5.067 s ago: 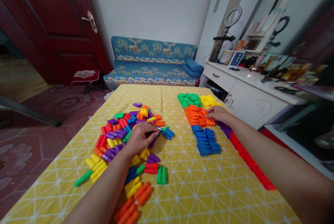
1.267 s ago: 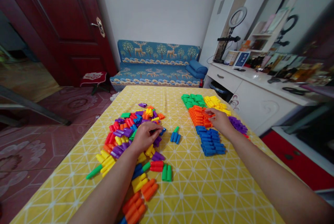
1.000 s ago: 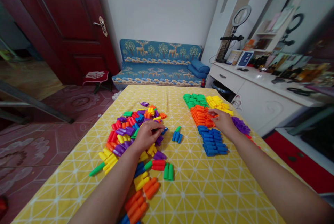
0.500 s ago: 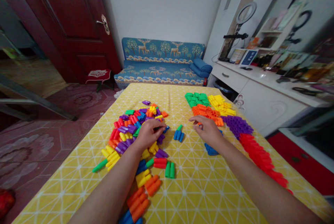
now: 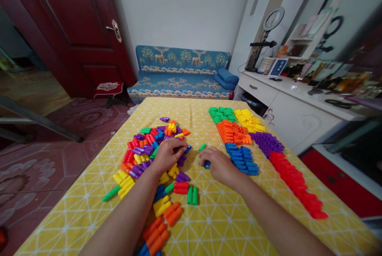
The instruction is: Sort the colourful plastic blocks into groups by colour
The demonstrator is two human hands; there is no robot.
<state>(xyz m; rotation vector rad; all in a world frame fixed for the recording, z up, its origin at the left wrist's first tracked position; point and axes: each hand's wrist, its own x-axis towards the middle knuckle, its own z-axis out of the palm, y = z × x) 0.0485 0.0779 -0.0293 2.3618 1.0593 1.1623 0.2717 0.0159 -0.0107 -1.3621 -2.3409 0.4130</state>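
My left hand is pinched over the right edge of a mixed heap of plastic tube-shaped building blocks, with a blue block at its fingertips. Right of it, my right hand curls its fingers around blue blocks on the table; the fingers cover part of them. A small green block lies just beyond these fingers. Beside my right wrist are blue blocks laid in rows.
Sorted groups line the table's right: green, yellow, orange, purple and red. Loose orange blocks and a green pair lie near my left forearm. A blue sofa stands behind the yellow-covered table.
My right hand has moved left from the sorted blocks onto the blue blocks in the middle, uncovering the blue rows. My left hand stays at the heap. The view has shifted slightly.
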